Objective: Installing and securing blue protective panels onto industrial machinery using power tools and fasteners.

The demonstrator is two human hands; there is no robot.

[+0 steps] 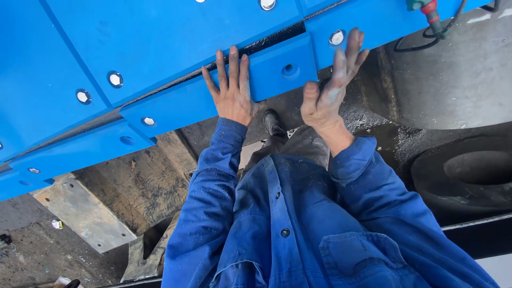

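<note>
A rough, stained concrete floor [133, 186] was seen far below, dark with grime and wet in places, with a pale metal plate [85, 213] lying on it at the lower left. Across the upper part of the view a large structure of bright blue panels [160, 37] was stretched on a slant, studded with round silver bolt heads [115, 79] set in recessed holes.

The left hand [230, 88] was laid flat, palm down, on a blue block [229, 85] along the lower edge of the structure, its fingers straight and held close together, the thumb slightly apart. The left arm was extended forward in a blue work-jacket sleeve [213, 176].

The block was seen as a thick rectangular piece with a smooth painted face, a dark seam dividing it from the panel above, and an empty round hole [289, 69] near its right end.

The right hand [332, 85] was raised just beside the block's right end, palm turned sideways, fingers spread loosely and smeared with grey dirt; nothing was gripped, and whether the fingertips touched the panel could not be told. A dark boot [272, 122] was visible between the forearms. At the right, large grey rounded castings [458, 80] were seen, and a red-and-green fitting [429, 10] with a black cable hung at the upper right.
</note>
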